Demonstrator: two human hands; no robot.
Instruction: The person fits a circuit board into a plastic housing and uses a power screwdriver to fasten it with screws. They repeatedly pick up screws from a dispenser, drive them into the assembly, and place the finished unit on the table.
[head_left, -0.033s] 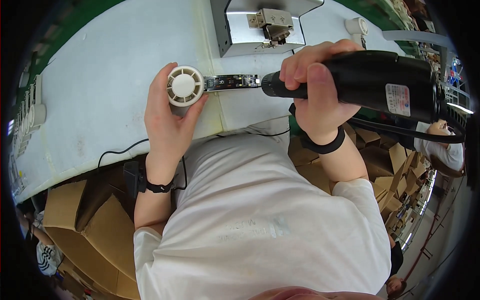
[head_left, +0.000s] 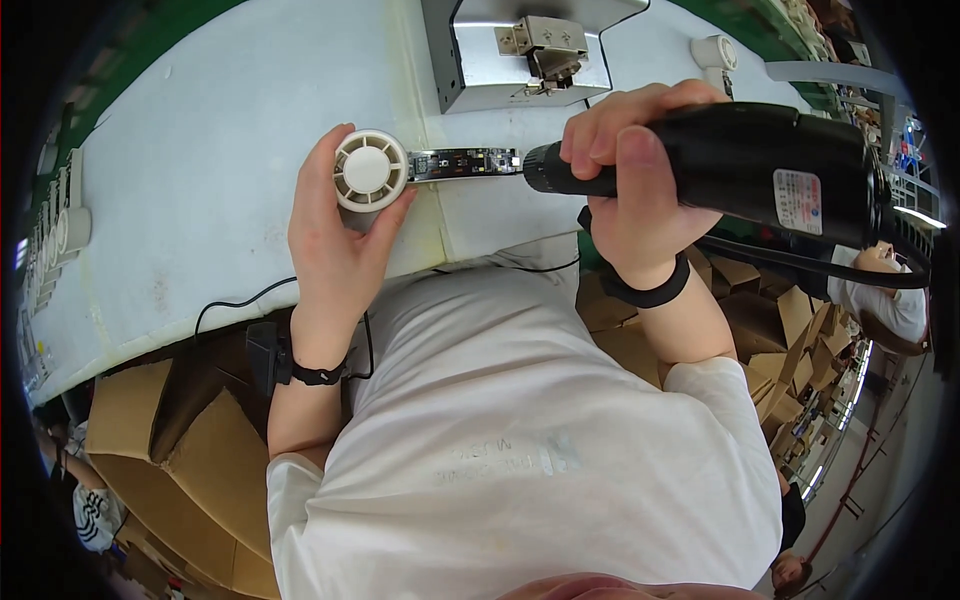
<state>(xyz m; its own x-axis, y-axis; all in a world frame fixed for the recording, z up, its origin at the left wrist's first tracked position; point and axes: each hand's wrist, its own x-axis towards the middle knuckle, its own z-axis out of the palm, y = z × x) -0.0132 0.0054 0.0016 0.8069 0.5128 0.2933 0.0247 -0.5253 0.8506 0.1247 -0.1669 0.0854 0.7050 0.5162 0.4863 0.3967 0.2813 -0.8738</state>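
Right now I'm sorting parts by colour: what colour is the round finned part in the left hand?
Off-white, cream-toned round finned part, gripped by the left hand; head view shows it.

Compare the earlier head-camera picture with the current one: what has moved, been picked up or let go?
Nothing visibly changed. The left hand holds the round white fan part with its dark circuit strip, and the right hand grips the black power screwdriver with its tip at the strip's end, over the white workbench.

Cream-white round fan housing [head_left: 369, 170]; dark circuit strip [head_left: 465, 163]; black electric screwdriver [head_left: 740, 165]; white worktable [head_left: 200, 180]; brown cardboard boxes [head_left: 170, 480].
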